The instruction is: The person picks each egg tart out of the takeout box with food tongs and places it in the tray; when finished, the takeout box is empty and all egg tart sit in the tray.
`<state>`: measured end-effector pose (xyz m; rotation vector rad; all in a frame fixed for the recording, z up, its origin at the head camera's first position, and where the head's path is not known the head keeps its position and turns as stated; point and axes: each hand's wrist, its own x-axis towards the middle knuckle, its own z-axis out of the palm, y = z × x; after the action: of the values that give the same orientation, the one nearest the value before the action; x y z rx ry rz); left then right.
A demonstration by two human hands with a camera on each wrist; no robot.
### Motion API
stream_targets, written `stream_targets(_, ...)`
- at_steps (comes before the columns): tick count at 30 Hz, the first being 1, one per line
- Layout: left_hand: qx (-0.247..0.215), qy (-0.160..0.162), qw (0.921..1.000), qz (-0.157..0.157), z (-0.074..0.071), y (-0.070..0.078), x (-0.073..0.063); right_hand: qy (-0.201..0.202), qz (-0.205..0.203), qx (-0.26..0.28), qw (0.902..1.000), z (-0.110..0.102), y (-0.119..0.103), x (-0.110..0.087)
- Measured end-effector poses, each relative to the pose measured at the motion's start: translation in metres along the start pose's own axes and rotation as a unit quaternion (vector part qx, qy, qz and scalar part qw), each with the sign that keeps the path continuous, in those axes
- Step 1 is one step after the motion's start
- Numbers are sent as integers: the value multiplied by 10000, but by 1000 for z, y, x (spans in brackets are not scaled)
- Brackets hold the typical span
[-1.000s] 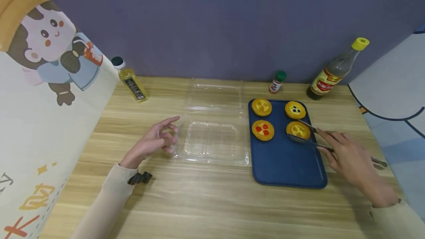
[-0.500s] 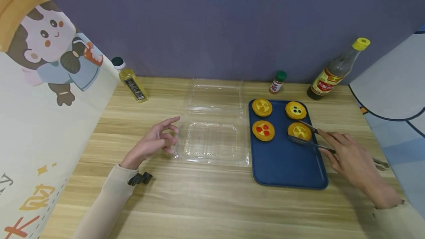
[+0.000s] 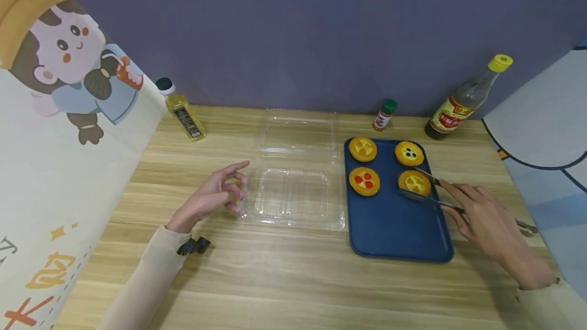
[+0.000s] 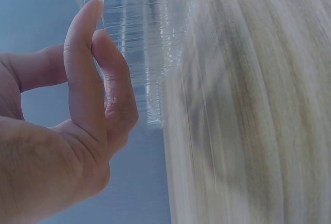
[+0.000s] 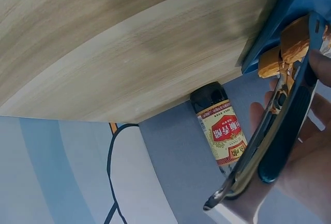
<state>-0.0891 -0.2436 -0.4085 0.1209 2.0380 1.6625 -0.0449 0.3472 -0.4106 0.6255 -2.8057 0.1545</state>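
My right hand (image 3: 488, 223) grips metal tongs (image 5: 289, 138) with dark handle panels. Their two arms lie on either side of an egg tart (image 3: 415, 183) with yellow wedge topping, on the right of a dark blue tray (image 3: 394, 236). Three other tarts share the tray: a berry-dotted tart (image 3: 409, 153), a red-topped tart (image 3: 364, 181) and another yellow tart (image 3: 363, 149). My left hand (image 3: 208, 197), loosely bent with the index finger extended, is right at the left rim of a clear plastic clamshell box (image 3: 295, 222), whose lid (image 3: 299, 134) lies folded back.
At the back left stands a bottle of yellow oil (image 3: 185, 118). Behind the tray are a small green-capped spice jar (image 3: 383, 115) and a tall dark sauce bottle (image 3: 454, 108) with a yellow cap. A blue-grey wall (image 3: 293, 39) closes off the table's (image 3: 275, 274) back.
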Motion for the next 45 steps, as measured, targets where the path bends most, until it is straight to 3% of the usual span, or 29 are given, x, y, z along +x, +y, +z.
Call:
stream_targets(33, -2, -41, 10000, 67, -1, 0, -2, 317, 103, 167, 9993, -15, -12, -6)
stream_targets(45, 22, -1, 10000, 38, 0, 0, -3, 421, 545, 212, 9974, -26, -6, 3)
